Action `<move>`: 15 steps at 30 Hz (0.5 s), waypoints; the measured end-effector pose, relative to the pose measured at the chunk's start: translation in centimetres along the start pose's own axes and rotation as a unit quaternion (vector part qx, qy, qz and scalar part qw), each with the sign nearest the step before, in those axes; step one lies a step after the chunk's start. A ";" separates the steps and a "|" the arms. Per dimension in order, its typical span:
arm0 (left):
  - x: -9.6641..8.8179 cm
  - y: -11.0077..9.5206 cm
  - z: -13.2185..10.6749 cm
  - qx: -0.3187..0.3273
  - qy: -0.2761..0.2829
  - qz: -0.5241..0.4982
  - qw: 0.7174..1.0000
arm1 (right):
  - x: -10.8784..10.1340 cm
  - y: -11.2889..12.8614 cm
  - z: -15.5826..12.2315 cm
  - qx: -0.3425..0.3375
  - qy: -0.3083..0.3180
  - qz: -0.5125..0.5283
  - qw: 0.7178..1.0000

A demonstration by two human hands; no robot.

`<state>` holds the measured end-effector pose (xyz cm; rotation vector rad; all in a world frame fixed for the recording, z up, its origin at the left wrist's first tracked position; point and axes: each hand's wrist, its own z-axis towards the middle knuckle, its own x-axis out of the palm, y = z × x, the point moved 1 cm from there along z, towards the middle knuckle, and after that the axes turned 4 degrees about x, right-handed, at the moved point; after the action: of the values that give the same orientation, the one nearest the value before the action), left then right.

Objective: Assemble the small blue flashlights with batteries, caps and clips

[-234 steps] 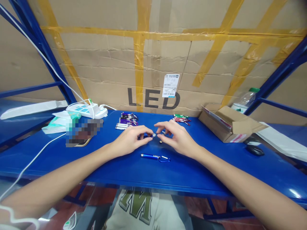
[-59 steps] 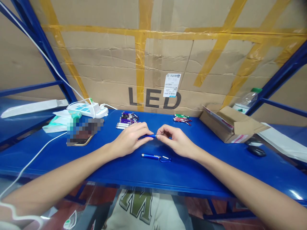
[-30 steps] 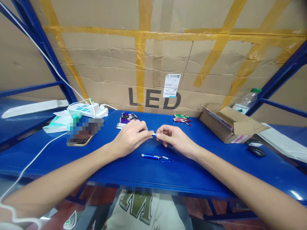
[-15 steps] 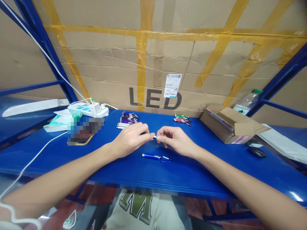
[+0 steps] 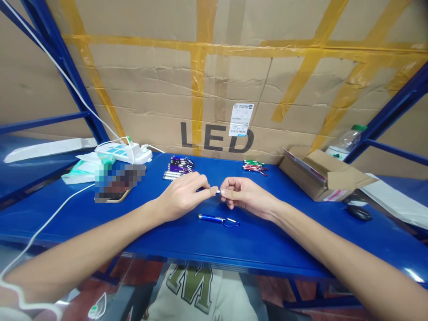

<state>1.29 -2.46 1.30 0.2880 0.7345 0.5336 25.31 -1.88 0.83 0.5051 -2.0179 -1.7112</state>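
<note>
My left hand [image 5: 187, 196] and my right hand [image 5: 247, 197] meet above the middle of the table, each with thumb and forefinger closed in a pinch. Between the fingertips shows a small silvery piece [image 5: 218, 191], mostly covered, so its full shape is hidden. My right hand grips its right end; the left fingertips are at its left end. Just below them lies a slim blue penlight [image 5: 210, 218] with a blue carabiner clip [image 5: 231, 222] at its right end. Beyond my left hand is a row of purple, black and silver penlights [image 5: 179, 167].
Green and red penlights [image 5: 254, 167] lie at the back of the blue table [image 5: 267, 249]. Right: an open cardboard box [image 5: 321, 174], a black mouse [image 5: 358, 212] and a bottle [image 5: 347, 140]. Left: a phone [image 5: 120, 183], a tissue pack [image 5: 88, 168] and a power strip [image 5: 129, 152].
My right hand has shifted very slightly to the right, and the left thumb tip has followed. The small piece between the fingertips now looks more silvery than blue. The penlight on the table stays put.
</note>
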 end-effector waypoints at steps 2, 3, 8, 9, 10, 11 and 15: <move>0.1 0.1 -0.1 -0.024 0.007 -0.022 0.999 | 0.2 0.1 0.0 -0.032 -0.028 -0.025 0.999; 0.2 0.1 -0.1 -0.037 0.012 -0.033 0.999 | 0.2 0.1 0.0 -0.052 -0.043 -0.047 0.997; 0.4 0.2 -0.2 -0.088 0.034 -0.070 0.993 | 0.4 0.3 -0.1 -0.131 -0.090 -0.146 0.976; 0.5 0.3 -0.3 -0.097 0.035 -0.079 0.992 | 0.4 0.2 -0.1 -0.139 -0.095 -0.157 0.973; 0.5 0.3 -0.3 -0.107 0.035 -0.090 0.990 | 0.3 0.2 -0.1 -0.147 -0.098 -0.169 0.970; 0.6 0.4 -0.4 -0.117 0.033 -0.103 0.987 | 0.3 0.1 -0.1 -0.155 -0.101 -0.179 0.966; 0.7 0.6 -0.5 -0.159 0.025 -0.141 0.977 | 0.1 0.0 -0.2 -0.183 -0.101 -0.212 0.955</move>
<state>1.15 -1.58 0.84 -0.1269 0.7122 0.3811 25.33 -2.12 0.84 0.6919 -1.7378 -2.4226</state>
